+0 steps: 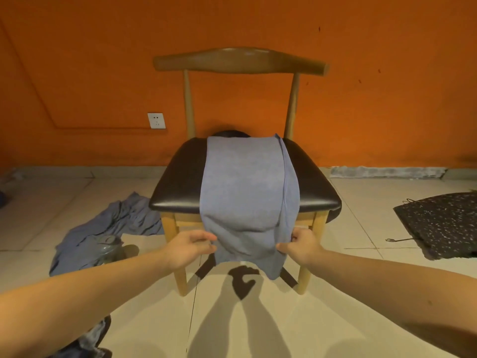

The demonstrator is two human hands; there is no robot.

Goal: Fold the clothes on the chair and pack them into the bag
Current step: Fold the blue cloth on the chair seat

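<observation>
A blue-grey garment point(245, 187) lies folded lengthwise over the dark seat of a wooden chair point(180, 177), and its lower end hangs over the front edge. My left hand point(189, 248) pinches the hanging cloth at its left edge. My right hand point(300, 244) grips the cloth's right edge, fingers curled round it. A second blue-grey garment point(103, 228) lies crumpled on the floor left of the chair. A dark speckled bag point(441, 223) lies flat on the floor at the right.
An orange wall with a white socket point(156, 120) stands right behind the chair. A greyish rounded object point(109, 245) sits on the crumpled garment. More dark cloth point(90, 339) lies at the bottom left. Pale floor tiles surround the chair.
</observation>
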